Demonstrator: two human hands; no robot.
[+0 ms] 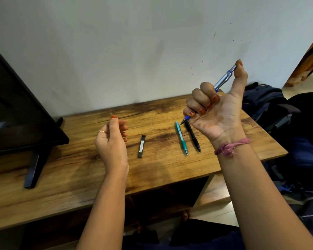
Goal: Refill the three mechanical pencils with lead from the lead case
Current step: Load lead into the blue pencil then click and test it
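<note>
Fingers of right hand wrapped round blue pencil, thumb on cap; left hand loosely curled, empty.

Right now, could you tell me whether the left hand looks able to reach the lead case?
Probably yes: the left hand hovers holding nothing just left of the lead case, with bare table between them.

No text can be read anywhere. The lead case carries a pale label with print too small to make out, and the teal pencil, at its 3 o'clock on the worktop, bears dark barrel lettering that is likewise illegible.
</note>
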